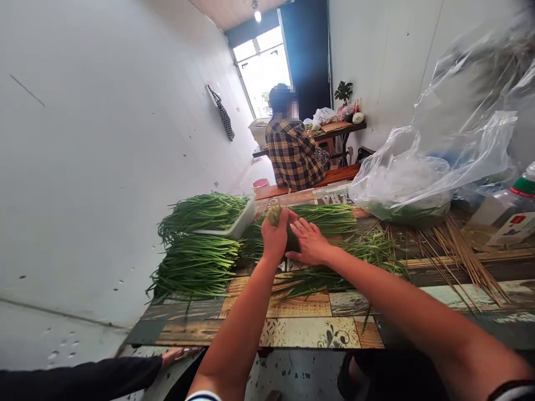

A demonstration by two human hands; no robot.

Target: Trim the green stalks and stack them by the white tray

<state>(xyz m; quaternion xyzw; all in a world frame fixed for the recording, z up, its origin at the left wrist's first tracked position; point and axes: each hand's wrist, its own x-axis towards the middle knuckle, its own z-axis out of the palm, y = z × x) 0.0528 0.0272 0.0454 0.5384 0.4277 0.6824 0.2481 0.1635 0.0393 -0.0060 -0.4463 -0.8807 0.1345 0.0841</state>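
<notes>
My left hand (275, 239) is closed round an upright bunch of garlic chives (275, 215), whose pale cut ends stick out above the fist. Pressed flat against the bunch's side is my right hand (308, 241), its fingers stretched out. The dark green lower part shows between the two palms. Loose chives (309, 281) lie on the patchwork-patterned table (292, 332) below my hands. Behind them a neat row of chives (330, 217) is laid out.
To the left, chives (196, 264) are heaped beside a white tray (244, 220) of more. Thin wooden skewers (468, 256), a plastic-covered bowl (413, 195) and a bottle (512, 214) stand right. A person (292, 147) sits beyond; another's dark sleeve (83, 379) reaches in lower left.
</notes>
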